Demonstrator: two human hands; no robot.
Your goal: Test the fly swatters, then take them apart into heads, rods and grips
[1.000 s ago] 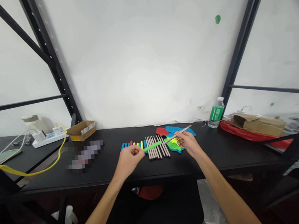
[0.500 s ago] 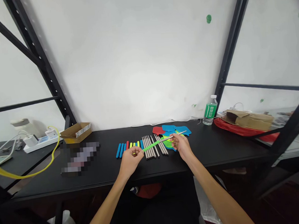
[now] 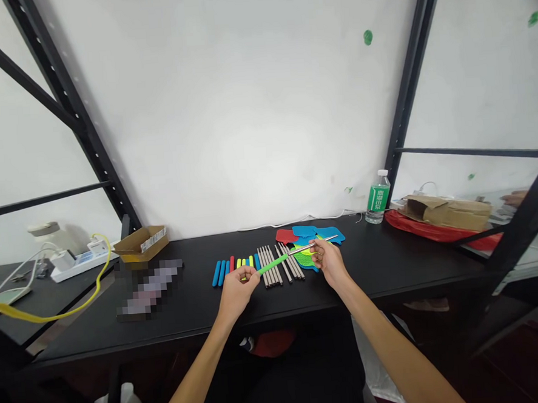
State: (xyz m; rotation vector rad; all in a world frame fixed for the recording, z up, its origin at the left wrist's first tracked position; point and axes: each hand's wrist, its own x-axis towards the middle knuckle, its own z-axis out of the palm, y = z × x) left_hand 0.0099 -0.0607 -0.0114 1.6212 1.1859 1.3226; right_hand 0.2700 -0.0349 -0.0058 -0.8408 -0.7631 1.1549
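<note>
A thin metal rod (image 3: 301, 249) with a green grip (image 3: 273, 264) is held at a slant above the black table. My left hand (image 3: 238, 288) closes its fingers round the lower end of the grip. With fingers pinched, my right hand (image 3: 331, 263) holds the rod towards its far tip. Beneath lie several grey metal rods (image 3: 269, 268) side by side. Left of them is a row of loose grips: blue ones (image 3: 221, 273), a red one (image 3: 231, 263) and yellow ones. Behind my right hand are flat fly swatter heads, red (image 3: 286, 235), blue (image 3: 328, 234) and green mesh (image 3: 305, 260), partly overlapping.
An open cardboard box (image 3: 141, 244) stands on the left, near a power strip (image 3: 82, 263) with a yellow cable (image 3: 101, 274). A water bottle (image 3: 377, 198) is at the back right. Beyond it a torn carton (image 3: 452, 211) rests on red plastic (image 3: 416, 229). Black frame posts flank the table.
The view has shifted slightly. Both hands keep nearly the same hold on the green-gripped rod, and the things on the table look unchanged.
</note>
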